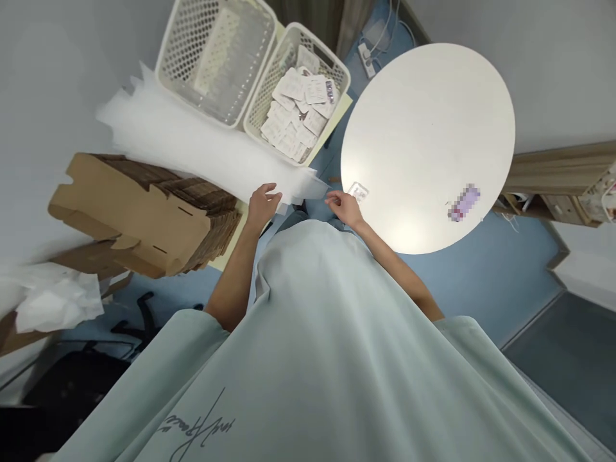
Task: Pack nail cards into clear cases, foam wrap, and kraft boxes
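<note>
At ten o'clock from centre lie the sheets [192, 138], white and layered. Two items hem them in on the far side: the left basket [165, 48] at eleven o'clock and the right basket [345, 77] at twelve, the latter heaped with packets [293, 102]. Flat cartons [144, 221] crowd the near side at nine. At two stands a round table [423, 122]; a blurred purple item [464, 203] lies on it, and a small pack [359, 191] sits at its eight o'clock edge, partly behind the right hand [342, 208]. Long axis of the sheets: ten toward four o'clock, narrow end pointing to that hand. Left hand [264, 205]: released, fingers parted, at the sheets' near edge. Right hand: fingers bent; cannot tell whether it pinches the sheet tip.
</note>
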Tool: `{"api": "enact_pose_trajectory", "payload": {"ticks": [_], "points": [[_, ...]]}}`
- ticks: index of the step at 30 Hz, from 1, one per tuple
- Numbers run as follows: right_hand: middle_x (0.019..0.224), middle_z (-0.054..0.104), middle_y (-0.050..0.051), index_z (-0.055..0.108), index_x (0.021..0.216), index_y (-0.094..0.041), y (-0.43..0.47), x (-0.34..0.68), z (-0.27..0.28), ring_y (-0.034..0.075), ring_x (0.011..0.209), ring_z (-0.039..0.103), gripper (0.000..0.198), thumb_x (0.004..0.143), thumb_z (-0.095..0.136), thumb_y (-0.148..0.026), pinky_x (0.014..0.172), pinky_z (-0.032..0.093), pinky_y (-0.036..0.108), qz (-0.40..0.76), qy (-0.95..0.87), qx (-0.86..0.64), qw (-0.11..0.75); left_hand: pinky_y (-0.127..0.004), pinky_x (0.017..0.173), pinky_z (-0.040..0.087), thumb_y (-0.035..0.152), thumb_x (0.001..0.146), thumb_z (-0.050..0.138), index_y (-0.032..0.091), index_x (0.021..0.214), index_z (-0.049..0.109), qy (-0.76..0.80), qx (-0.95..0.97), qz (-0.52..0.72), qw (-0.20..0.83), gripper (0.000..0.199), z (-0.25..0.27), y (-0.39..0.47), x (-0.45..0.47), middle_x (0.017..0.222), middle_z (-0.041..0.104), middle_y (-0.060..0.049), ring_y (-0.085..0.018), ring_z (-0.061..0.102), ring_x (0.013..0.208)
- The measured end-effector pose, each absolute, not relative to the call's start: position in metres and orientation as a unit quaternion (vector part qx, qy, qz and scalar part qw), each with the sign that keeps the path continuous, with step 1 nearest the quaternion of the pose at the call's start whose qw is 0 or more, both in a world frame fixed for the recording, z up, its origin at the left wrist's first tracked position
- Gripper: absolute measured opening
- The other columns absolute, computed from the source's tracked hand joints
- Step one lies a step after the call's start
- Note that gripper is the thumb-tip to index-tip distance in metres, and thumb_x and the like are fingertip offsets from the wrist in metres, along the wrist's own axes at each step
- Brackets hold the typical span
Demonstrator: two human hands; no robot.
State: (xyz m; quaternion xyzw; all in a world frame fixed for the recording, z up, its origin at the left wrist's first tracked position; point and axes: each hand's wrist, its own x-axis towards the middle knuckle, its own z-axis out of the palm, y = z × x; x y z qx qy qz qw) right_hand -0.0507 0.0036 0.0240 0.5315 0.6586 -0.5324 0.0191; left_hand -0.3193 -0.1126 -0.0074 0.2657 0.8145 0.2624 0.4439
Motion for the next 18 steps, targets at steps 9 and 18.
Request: {"api": "enact_pose_trajectory", "payload": {"ticks": [9,18], "points": [[0.16,0.065,0.023,0.064,0.154,-0.014,0.0,-0.21,0.001,0.034,0.127,0.077,0.043,0.113,0.059,-0.028,0.113,0.063,0.049,-0.365,0.823,0.392,0.19,-0.047,0.118,0.062,0.029,0.1,0.074,0.02,0.148,0.072,0.805,0.228,0.325,0.441,0.049,-0.028,-0.14,-0.353,0.163,0.067,-0.019,-0.032,0.077,0.132],[0.161,0.061,0.028,0.062,0.15,-0.008,-0.002,-0.254,-0.029,0.034,0.133,0.074,0.042,0.112,0.042,-0.006,0.108,0.064,0.046,-0.253,0.842,0.385,0.281,-0.049,0.117,0.064,0.034,0.102,0.077,0.022,0.15,0.072,0.774,0.23,0.346,0.478,0.051,-0.035,-0.154,-0.361,0.173,0.059,-0.02,-0.032,0.076,0.133]]}}
